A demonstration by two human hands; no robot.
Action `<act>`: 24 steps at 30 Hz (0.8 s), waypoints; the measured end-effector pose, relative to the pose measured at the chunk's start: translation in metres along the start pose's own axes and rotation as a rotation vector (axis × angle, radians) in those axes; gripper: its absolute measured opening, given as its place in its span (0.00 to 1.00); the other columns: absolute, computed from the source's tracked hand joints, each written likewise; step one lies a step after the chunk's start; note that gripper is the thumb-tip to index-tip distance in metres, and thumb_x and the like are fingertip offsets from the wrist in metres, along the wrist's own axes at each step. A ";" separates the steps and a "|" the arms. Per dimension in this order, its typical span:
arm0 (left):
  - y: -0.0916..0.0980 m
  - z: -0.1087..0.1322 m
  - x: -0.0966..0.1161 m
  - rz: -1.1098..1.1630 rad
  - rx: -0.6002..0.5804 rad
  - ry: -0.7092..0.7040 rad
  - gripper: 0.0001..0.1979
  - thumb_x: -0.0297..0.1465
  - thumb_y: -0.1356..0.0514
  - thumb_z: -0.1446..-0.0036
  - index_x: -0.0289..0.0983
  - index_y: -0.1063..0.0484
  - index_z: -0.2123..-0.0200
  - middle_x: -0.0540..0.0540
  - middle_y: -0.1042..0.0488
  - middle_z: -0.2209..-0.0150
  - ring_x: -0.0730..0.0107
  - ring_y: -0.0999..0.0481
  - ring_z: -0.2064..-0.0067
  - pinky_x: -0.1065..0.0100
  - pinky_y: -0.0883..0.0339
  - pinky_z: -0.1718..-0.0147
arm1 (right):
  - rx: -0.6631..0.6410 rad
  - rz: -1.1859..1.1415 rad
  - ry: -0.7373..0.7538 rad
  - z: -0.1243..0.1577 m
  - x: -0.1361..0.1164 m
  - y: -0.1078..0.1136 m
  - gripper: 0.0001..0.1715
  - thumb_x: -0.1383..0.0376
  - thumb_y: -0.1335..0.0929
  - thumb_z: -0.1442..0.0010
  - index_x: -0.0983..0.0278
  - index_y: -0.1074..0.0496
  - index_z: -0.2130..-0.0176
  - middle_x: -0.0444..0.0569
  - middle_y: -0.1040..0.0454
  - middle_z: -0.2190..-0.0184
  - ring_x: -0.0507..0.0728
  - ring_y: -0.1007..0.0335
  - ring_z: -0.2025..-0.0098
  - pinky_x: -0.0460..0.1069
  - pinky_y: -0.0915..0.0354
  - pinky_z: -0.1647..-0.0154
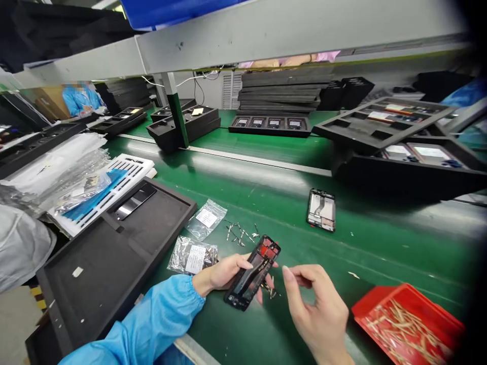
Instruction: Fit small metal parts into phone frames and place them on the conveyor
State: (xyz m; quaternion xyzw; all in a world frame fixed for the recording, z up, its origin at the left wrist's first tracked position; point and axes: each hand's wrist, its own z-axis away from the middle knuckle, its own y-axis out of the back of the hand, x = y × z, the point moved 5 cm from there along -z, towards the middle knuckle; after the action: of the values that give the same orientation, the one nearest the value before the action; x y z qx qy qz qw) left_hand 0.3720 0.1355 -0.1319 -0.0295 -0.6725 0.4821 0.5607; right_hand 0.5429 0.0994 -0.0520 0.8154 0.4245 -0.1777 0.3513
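- My left hand (224, 274) gripped a phone frame (252, 272) low in the centre of the frame, fingers wrapped round its edges.
- My right hand (317, 312) hovered just beside it, thumb and forefinger pinched together; I could not tell whether anything small sat between them.
- A red bin (409, 319) at lower right held thin metal strips.
- Two clear bags (198, 243) of small parts lay left of centre, loose clips (240, 234) beside them.
- A black foam tray (110, 253) at left held one dark phone part (134, 201).
- A second phone frame (321, 210) lay alone on the green belt (380, 243).

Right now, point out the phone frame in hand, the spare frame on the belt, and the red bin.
phone frame (251, 274), head view, middle panel
spare frame (321, 210), head view, centre plate
red bin (365, 306), head view, left rim
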 end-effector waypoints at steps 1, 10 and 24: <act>-0.001 0.001 -0.001 -0.016 -0.021 0.027 0.43 0.50 0.35 0.45 0.31 0.30 0.32 0.33 0.16 0.54 0.61 0.18 0.73 0.66 0.29 0.71 | -0.007 -0.001 0.042 0.000 -0.003 0.000 0.04 0.70 0.28 0.28 0.60 0.26 0.58 0.46 0.25 0.67 0.55 0.29 0.67 0.50 0.32 0.65; -0.027 0.019 0.032 -0.263 -0.076 0.120 0.41 0.57 0.36 0.37 0.36 0.28 0.31 0.41 0.17 0.62 0.69 0.23 0.76 0.73 0.34 0.82 | -0.147 0.139 0.254 -0.001 -0.005 -0.002 0.18 0.69 0.27 0.29 0.60 0.23 0.41 0.56 0.19 0.47 0.63 0.22 0.48 0.58 0.31 0.46; -0.003 0.016 0.023 -0.301 0.522 -0.399 0.36 0.61 0.29 0.42 0.33 0.18 0.49 0.36 0.14 0.50 0.51 0.16 0.49 0.59 0.23 0.48 | -0.102 -0.327 -0.463 0.018 0.024 -0.016 0.13 0.54 0.25 0.29 0.61 0.15 0.57 0.50 0.18 0.65 0.56 0.23 0.68 0.49 0.25 0.67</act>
State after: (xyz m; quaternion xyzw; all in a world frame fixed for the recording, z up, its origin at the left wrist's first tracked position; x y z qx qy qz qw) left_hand 0.3520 0.1374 -0.1117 0.3086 -0.6198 0.5459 0.4719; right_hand 0.5438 0.1066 -0.0856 0.6549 0.4673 -0.3918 0.4462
